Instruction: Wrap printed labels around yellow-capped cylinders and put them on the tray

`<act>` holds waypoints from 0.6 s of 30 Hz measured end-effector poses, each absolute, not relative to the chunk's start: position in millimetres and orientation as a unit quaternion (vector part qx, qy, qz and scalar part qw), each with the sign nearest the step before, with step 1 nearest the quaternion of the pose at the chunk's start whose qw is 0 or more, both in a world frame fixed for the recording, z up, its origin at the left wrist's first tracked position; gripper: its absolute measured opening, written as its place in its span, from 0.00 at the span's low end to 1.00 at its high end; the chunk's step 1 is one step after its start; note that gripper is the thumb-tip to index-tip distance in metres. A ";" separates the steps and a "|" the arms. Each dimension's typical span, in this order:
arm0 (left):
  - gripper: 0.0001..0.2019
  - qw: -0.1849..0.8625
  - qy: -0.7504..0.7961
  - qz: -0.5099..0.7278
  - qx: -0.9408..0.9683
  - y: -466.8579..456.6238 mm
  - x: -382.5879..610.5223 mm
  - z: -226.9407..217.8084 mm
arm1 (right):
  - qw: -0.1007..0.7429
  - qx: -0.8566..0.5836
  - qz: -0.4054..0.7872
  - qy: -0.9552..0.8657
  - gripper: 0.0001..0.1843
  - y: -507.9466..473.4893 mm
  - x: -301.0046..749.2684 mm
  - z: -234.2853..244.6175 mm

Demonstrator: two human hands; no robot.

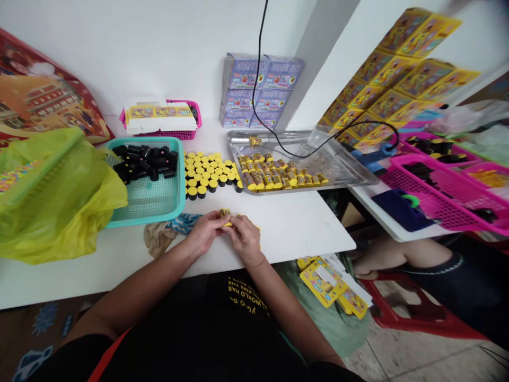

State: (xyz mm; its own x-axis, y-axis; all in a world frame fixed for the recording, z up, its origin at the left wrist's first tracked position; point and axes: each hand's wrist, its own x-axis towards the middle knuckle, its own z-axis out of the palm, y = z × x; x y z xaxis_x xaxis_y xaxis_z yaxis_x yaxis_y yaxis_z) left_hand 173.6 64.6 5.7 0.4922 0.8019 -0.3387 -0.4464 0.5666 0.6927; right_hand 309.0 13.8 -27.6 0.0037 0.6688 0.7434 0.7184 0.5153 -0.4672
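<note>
My left hand [204, 231] and my right hand [245, 237] meet at the table's near edge, both closed round a small yellow item [225, 214] held between the fingertips. Just beyond them stand several black cylinders with yellow caps [207, 174] in rows on the white table [294, 223]. A metal tray [350, 175] to the right holds several yellow-wrapped pieces [278, 178]. A teal basket [159, 204] to the left holds loose black cylinders [145, 162].
A yellow-green plastic bag [55, 201] covers the left of the table. A pink basket [183, 132] and purple boxes [258, 90] stand by the wall. Pink baskets [441, 196] and stacked yellow boxes [397, 79] sit right. Another person's leg [405, 257] rests on a red stool.
</note>
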 end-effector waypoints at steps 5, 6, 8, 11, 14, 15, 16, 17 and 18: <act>0.18 0.827 0.323 0.372 0.271 66.3 172.1 4.2 | 0.544 -0.507 0.018 -0.668 0.12 14.7 309.4 -26.2; 0.17 0.826 0.327 0.371 0.270 66.3 172.0 3.0 | 0.553 -0.502 0.023 -0.665 0.11 14.6 309.6 -25.9; 0.16 0.827 0.334 0.363 0.269 65.6 172.4 0.5 | 0.565 -0.489 0.029 -0.664 0.10 14.1 309.9 -25.5; 0.15 0.830 0.339 0.349 0.272 63.5 173.8 -1.8 | 0.565 -0.490 0.029 -0.663 0.08 13.4 310.2 -25.9; 0.16 0.829 0.341 0.352 0.269 62.9 174.6 -0.7 | 0.561 -0.500 0.024 -0.659 0.07 13.5 309.7 -26.8; 0.15 0.828 0.342 0.358 0.263 63.2 174.6 0.2 | 0.560 -0.502 0.023 -0.659 0.08 13.7 309.4 -26.9; 0.15 0.827 0.343 0.365 0.257 63.7 174.6 1.2 | 0.558 -0.502 0.022 -0.661 0.08 13.8 309.0 -26.7; 0.15 0.825 0.344 0.372 0.250 64.3 174.5 2.1 | 0.557 -0.499 0.020 -0.664 0.09 13.9 308.6 -26.3; 0.15 0.823 0.347 0.379 0.243 64.9 174.3 2.8 | 0.556 -0.494 0.018 -0.668 0.09 13.8 308.3 -25.7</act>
